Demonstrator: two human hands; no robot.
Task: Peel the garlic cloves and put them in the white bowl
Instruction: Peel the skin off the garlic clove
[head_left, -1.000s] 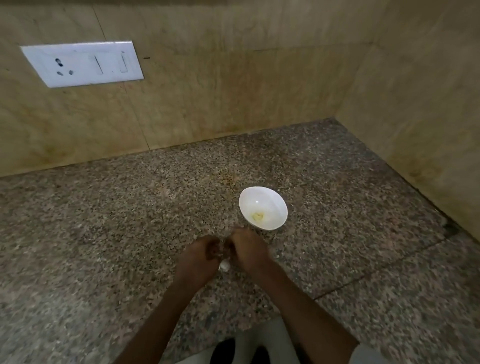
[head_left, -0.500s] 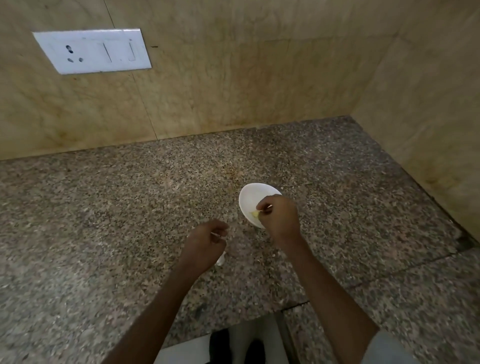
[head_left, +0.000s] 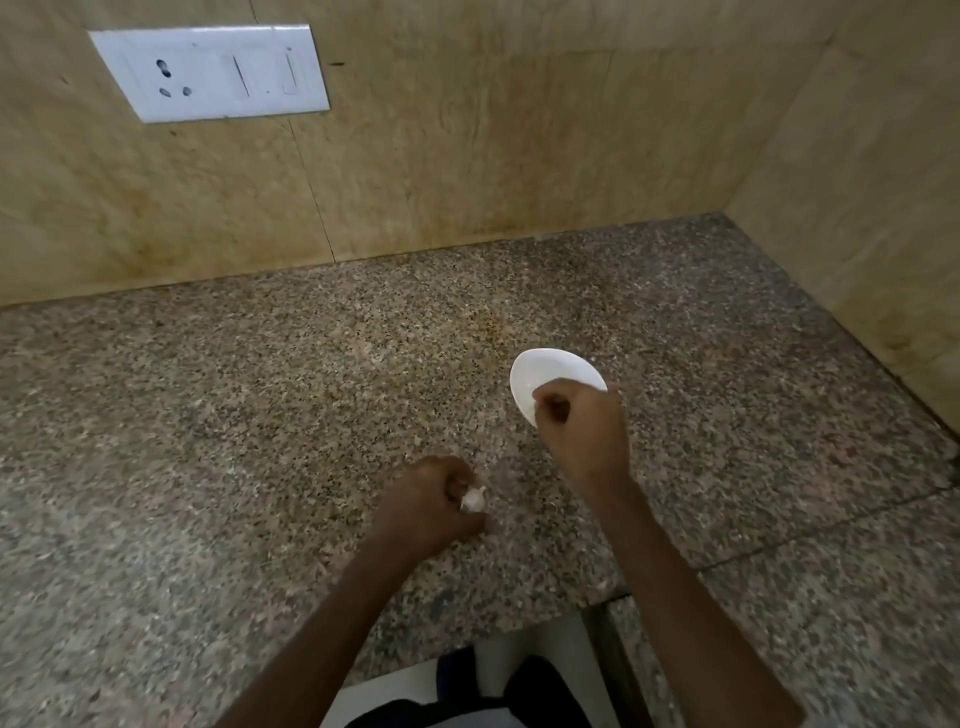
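My left hand (head_left: 426, 506) grips garlic (head_left: 474, 500); my curled right hand (head_left: 582, 431), perhaps holding a clove, could miss at the white bowl (head_left: 543, 366) rim.

I record the surface (head_left: 260, 441) as stone speckled in brown, grey and black, with a rust-orange stain (head_left: 493, 330) just behind the plain white bowl (head_left: 540, 369). The wall (head_left: 467, 156) reads tan with mottled yellow-brown streaks, and the switch plate (head_left: 208, 73) on it is white with dark socket holes. The garlic (head_left: 474, 500) shows off-white; the clothing (head_left: 467, 675) at the lower edge is black and white.
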